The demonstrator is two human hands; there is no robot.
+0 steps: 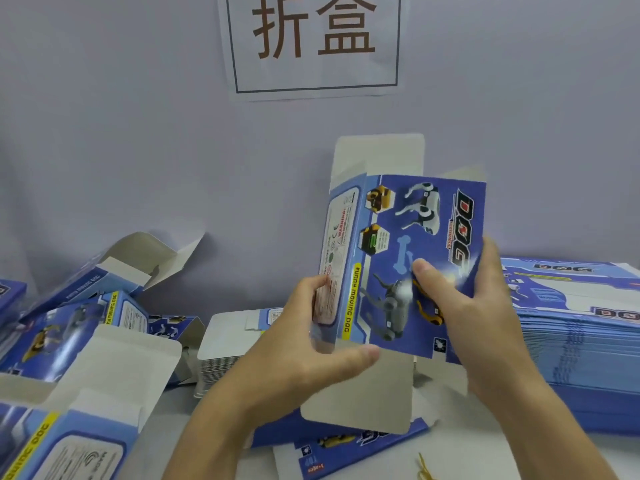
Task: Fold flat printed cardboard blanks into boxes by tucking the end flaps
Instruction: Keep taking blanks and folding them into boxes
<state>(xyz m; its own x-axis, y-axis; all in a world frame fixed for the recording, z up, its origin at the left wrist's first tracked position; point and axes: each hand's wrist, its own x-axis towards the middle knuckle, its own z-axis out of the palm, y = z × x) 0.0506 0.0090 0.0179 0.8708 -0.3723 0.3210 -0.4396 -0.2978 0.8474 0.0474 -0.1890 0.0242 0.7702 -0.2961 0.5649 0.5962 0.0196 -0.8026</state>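
- I've got the blue box blank [408, 258] held up around the middle of the frame, half popped open, white end flaps sticking out top and bottom
- left hand [311, 344] grips its narrow side panel, thumb across the lower edge
- right hand [471, 306] pinches the right edge, thumb on the printed front
- big stack of flat blanks [581, 341] on the right of the surface [502, 455]
- folded boxes [69, 323] piled up on the left
- paper sign [313, 43] on the wall up top
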